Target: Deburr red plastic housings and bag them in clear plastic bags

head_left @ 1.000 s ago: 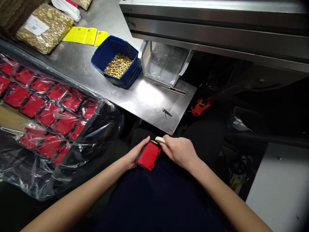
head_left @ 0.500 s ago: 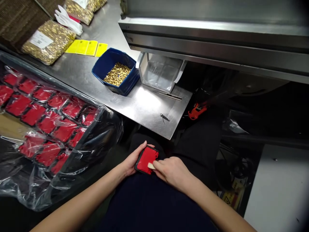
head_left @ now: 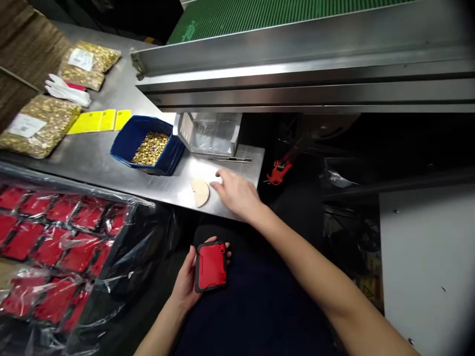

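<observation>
My left hand (head_left: 187, 277) is wrapped round a flat red plastic case with a black rim (head_left: 212, 267), held over my lap with its red face up. Out over the corner of the metal bench, my right hand (head_left: 237, 193) has thumb and forefinger apart, with nothing visible between them. Just left of its thumb, a pale half-round piece (head_left: 201, 193) lies on the bench near the front edge. My right hand covers the spot beside that piece, so what lies beneath it is hidden.
A blue bin (head_left: 143, 148) of small brass parts and a grey bin (head_left: 211, 138) of clear plastic bags stand on the bench (head_left: 159, 190). A thin knife (head_left: 233, 159) lies before the grey bin. Plastic-wrapped red cases (head_left: 48, 247) fill a crate at left. A metal beam (head_left: 297, 89) overhangs the bench.
My right hand has left the red case and reached forward to the bench. The pale piece it held now lies there. My left hand still holds the case, turned more upright in view.
</observation>
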`<state>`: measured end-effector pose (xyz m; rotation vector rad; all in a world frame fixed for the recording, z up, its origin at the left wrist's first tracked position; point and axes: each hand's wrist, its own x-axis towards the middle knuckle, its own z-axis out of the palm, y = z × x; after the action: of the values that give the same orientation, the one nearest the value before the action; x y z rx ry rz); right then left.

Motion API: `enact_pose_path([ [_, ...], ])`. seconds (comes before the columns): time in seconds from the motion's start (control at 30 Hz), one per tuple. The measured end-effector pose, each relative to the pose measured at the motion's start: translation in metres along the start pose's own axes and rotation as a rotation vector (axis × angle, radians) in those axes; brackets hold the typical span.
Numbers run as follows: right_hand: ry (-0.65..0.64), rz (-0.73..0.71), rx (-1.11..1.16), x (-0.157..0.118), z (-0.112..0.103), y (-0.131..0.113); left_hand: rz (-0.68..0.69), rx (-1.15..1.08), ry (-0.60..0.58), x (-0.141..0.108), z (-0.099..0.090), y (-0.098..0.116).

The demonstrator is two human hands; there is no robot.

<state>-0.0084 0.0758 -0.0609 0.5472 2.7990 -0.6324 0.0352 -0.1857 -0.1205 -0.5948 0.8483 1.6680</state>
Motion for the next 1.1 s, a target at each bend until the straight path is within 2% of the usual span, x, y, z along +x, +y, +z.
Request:
enact_pose_path([
  [0.07,-0.009,0.11,-0.17,-0.011,-0.011,0.038,0.034,-0.02,0.017,-0.005,-0.007,0.003],
  [0.13,-0.04,0.206,-0.273,-0.022,-0.017,0.085,0.074,-0.014,0.054,-0.008,-0.013,0.008],
  [0.2,-0.064,0.233,-0.34,-0.024,-0.015,0.131,0.118,0.018,0.086,-0.009,-0.018,0.015],
  [0.27,-0.089,0.202,-0.387,-0.017,-0.007,0.165,0.144,0.068,0.108,-0.009,-0.022,0.024],
  [0.33,-0.113,0.132,-0.413,-0.003,0.004,0.185,0.158,0.116,0.124,-0.008,-0.024,0.033],
  [0.47,-0.115,-0.031,-0.439,0.016,0.012,0.202,0.173,0.183,0.157,-0.01,-0.023,0.041],
  [0.6,-0.156,-0.214,-0.438,0.0,0.002,0.213,0.204,0.244,0.235,-0.016,-0.023,0.039],
  [0.7,-0.255,-0.45,-0.344,-0.037,-0.005,0.201,0.24,0.35,0.274,-0.017,-0.025,0.037],
  [0.77,-0.316,-0.6,-0.217,-0.069,-0.005,0.174,0.27,0.428,0.275,-0.017,-0.025,0.036],
  [0.83,-0.371,-0.653,-0.112,-0.1,0.002,0.133,0.288,0.482,0.287,-0.016,-0.022,0.034],
  [0.9,-0.408,-0.598,-0.098,-0.123,0.015,0.087,0.283,0.513,0.297,-0.015,-0.018,0.031],
  [0.97,-0.419,-0.486,-0.126,-0.135,0.03,0.048,0.285,0.546,0.298,-0.015,-0.013,0.028],
  [1.03,-0.401,-0.394,-0.145,-0.137,0.042,0.021,0.292,0.579,0.307,-0.016,-0.011,0.026],
  [1.1,-0.382,-0.34,-0.149,-0.135,0.046,0.007,0.294,0.584,0.332,-0.018,-0.011,0.026],
])
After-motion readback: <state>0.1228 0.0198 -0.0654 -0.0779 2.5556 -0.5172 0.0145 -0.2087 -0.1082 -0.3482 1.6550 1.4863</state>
